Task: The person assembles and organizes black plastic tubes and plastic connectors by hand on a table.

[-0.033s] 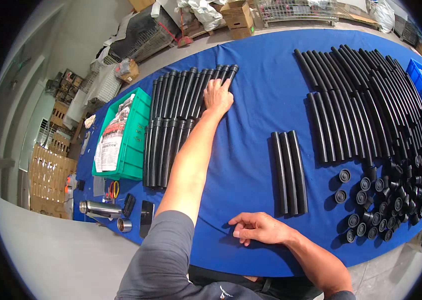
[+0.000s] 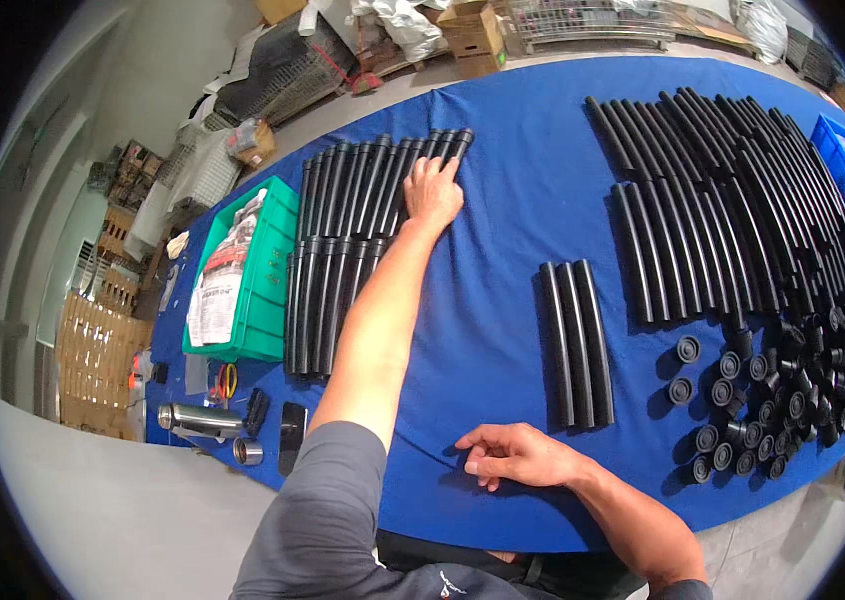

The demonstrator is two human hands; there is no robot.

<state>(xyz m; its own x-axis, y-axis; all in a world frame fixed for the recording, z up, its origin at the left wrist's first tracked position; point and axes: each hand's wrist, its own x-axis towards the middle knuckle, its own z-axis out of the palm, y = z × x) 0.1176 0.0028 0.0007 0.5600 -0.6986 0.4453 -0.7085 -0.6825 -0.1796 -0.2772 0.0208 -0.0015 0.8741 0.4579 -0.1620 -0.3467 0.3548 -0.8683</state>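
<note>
My left hand (image 2: 434, 193) reaches to the far left group of black capped tubes (image 2: 351, 190). Its fingers bend over the rightmost capped tube (image 2: 459, 150), with thumb and fingers on either side; the lower part of that tube is hidden under the hand. A second row of capped tubes (image 2: 309, 310) lies nearer me, partly behind my forearm. My right hand (image 2: 518, 455) hovers or rests low over the blue cloth, index finger stretched out, other fingers loosely bent, holding nothing. Just beyond it lie three uncapped black tubes (image 2: 578, 345) side by side.
Many black tubes (image 2: 693, 245) lie in rows at right, with loose black round caps (image 2: 722, 457) nearer me. A blue bin (image 2: 836, 175) stands far right. At left are a green crate (image 2: 268, 300), scissors (image 2: 230, 380), a steel flask (image 2: 201, 420) and a phone (image 2: 293, 437).
</note>
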